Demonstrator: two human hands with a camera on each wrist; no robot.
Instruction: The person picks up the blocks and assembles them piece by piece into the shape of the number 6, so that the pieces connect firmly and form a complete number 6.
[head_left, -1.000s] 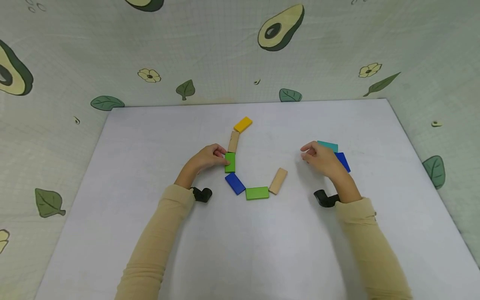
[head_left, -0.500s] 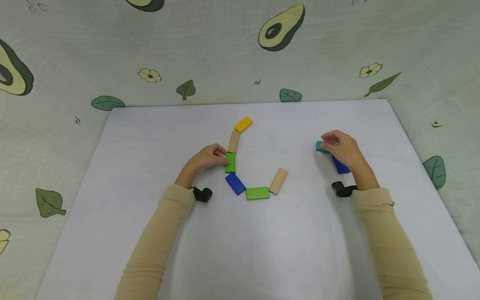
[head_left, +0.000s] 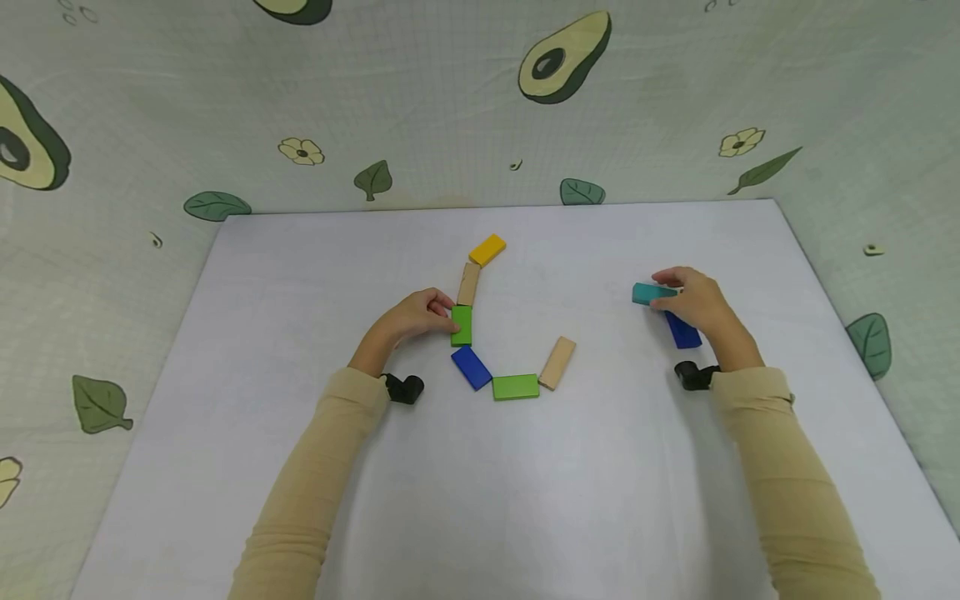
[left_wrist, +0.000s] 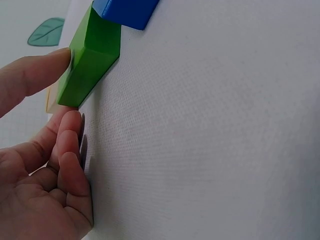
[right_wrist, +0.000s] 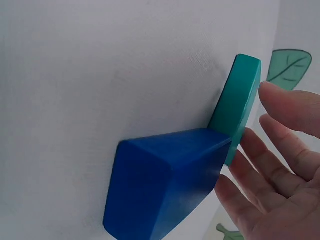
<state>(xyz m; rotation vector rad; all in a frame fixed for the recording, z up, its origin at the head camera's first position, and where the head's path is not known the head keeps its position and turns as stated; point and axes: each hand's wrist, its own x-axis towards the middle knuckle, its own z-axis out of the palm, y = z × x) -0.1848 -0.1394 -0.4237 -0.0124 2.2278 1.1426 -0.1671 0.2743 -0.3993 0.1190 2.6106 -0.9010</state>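
On the white tabletop, my left hand (head_left: pixel 417 314) holds a green block (head_left: pixel 462 326), thumb over its top face and index finger at its side, as the left wrist view shows. At the right, my right hand (head_left: pixel 697 298) hovers around a teal block (head_left: pixel 649 293), its thumb overlapping the near edge. In the right wrist view its fingers (right_wrist: pixel 260 155) are spread and loosely bent beside the teal block. A dark blue block (head_left: pixel 682 330) stands against the teal one, just under the right hand.
Above the held green block lie a plain wooden block (head_left: pixel 468 284) and a yellow block (head_left: pixel 488 249). Below it, a blue block (head_left: pixel 472 367), a second green block (head_left: pixel 516 387) and another wooden block (head_left: pixel 557 363) continue the curve. A leaf-and-avocado-patterned cloth (head_left: pixel 450 100) hangs behind the table.
My right hand has moved right, from left of the teal and blue blocks to the teal block's right end, uncovering more of it. The left hand and the curved row have stayed still.
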